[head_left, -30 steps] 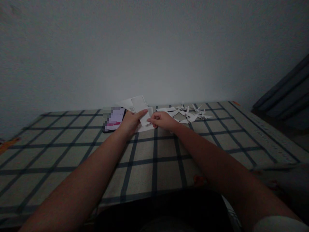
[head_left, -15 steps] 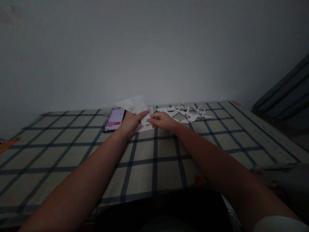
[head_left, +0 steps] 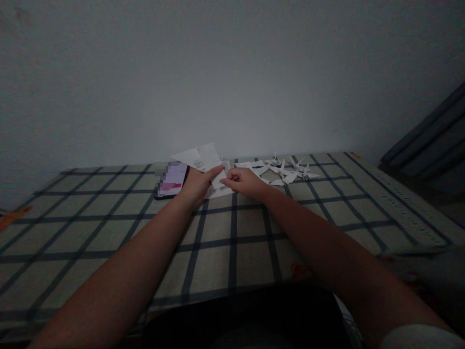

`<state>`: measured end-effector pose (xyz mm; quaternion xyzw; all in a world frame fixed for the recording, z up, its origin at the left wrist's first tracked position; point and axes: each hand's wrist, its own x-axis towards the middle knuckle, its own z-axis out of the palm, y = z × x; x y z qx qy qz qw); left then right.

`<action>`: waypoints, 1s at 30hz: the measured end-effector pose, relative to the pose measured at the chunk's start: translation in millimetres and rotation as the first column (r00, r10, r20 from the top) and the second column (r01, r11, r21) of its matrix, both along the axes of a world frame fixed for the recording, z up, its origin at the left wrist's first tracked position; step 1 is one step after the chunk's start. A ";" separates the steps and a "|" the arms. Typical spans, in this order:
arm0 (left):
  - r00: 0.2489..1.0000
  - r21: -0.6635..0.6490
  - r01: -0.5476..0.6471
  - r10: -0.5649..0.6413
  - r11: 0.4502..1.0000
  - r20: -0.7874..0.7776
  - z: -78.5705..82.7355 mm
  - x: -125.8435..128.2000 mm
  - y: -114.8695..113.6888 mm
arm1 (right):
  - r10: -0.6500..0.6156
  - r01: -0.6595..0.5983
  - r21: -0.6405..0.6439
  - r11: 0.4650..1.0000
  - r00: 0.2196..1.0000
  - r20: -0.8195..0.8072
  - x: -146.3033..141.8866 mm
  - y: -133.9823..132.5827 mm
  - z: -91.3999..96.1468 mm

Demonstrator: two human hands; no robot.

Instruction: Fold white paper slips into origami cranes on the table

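Note:
A partly folded sheet of white paper (head_left: 208, 156) with some print on it is raised above the table, tilted toward me. My left hand (head_left: 201, 185) grips it at the lower left, thumb lying across its face and the other fingers hidden behind. At the paper's lower right edge, my right hand (head_left: 244, 182) is closed, with thumb and curled fingers pinching the edge. More white paper lies flat on the cloth beneath both hands. Several folded white paper cranes (head_left: 282, 170) stand just to the right of my right hand.
A phone (head_left: 173, 180) with a lit, partly pixelated screen lies left of my left hand. A checked cloth (head_left: 218, 247) covers the table, which meets a bare wall (head_left: 232, 77) at the back. Dark striped fabric (head_left: 432, 135) is at the far right.
My right hand's fingers have curled in more tightly at the paper's edge, with the thumb shifted slightly left. The left hand and the paper have hardly moved.

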<state>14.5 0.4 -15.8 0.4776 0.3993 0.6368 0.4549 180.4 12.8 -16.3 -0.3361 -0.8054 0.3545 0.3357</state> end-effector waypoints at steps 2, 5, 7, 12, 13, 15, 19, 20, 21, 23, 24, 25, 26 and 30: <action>1.000 -0.002 -0.003 0.003 1.000 -0.009 -0.9 -0.6 -0.1 | 0.020 -0.020 -0.021 1.000 1.000 -0.003 -0.2 0.8 -2.5; 1.000 -0.002 0.019 -0.019 1.000 -0.021 -3.3 -1.6 0.2 | 0.059 -0.061 -0.064 0.996 0.998 -0.024 0.1 2.6 -5.5; 0.999 0.017 0.032 -0.032 0.999 -0.025 -5.8 -2.1 1.4 | 0.068 -0.069 -0.065 0.995 0.997 -0.025 1.0 3.7 -5.7; 0.999 0.002 -0.018 0.018 1.000 0.034 -9.8 0.8 3.2 | 0.060 -0.060 -0.011 0.998 0.998 0.004 3.0 3.7 -1.4; 0.998 0.000 -0.012 0.012 1.000 0.058 -9.2 2.1 2.8 | 0.061 -0.061 -0.007 0.998 0.998 0.007 2.9 3.3 -0.7; 0.994 -0.001 0.001 -0.001 1.000 0.111 -6.6 4.5 1.5 | 0.061 -0.061 0.003 0.998 0.998 0.019 2.1 2.0 0.3; 0.976 -0.051 -0.039 0.049 0.998 0.211 -0.9 5.2 1.8 | 0.052 -0.053 0.017 0.998 0.997 0.063 -0.4 -1.9 2.7; 0.971 -0.065 -0.047 0.060 0.997 0.230 -0.4 4.3 2.8 | 0.051 -0.053 0.022 0.998 0.996 0.072 -0.8 -3.0 3.5; 0.966 -0.078 -0.049 0.067 0.996 0.248 -0.3 3.0 4.1 | 0.050 -0.052 0.030 0.998 0.996 0.076 -1.1 -3.9 4.1; 0.957 -0.097 -0.042 0.067 0.994 0.281 -1.2 0.0 7.0 | 0.052 -0.055 0.049 0.997 0.997 0.065 -1.3 -4.7 4.3; 0.954 -0.100 -0.034 0.062 0.994 0.293 -1.9 -1.5 8.4 | 0.054 -0.057 0.053 0.997 0.997 0.052 -1.5 -4.5 3.5; 0.951 -0.097 -0.025 0.053 0.995 0.303 -2.6 -2.8 9.5 | 0.055 -0.056 0.047 0.997 0.998 0.028 -1.8 -3.6 2.1; 0.949 -0.087 -0.016 0.042 0.996 0.312 -3.1 -4.1 10.4 | 0.056 -0.056 0.036 0.998 0.998 -0.003 -2.2 -2.3 0.1; 0.947 -0.082 0.047 -0.018 0.996 0.321 -2.5 -8.5 12.1 | 0.042 -0.045 -0.014 0.999 0.985 -0.166 -4.5 6.8 -9.2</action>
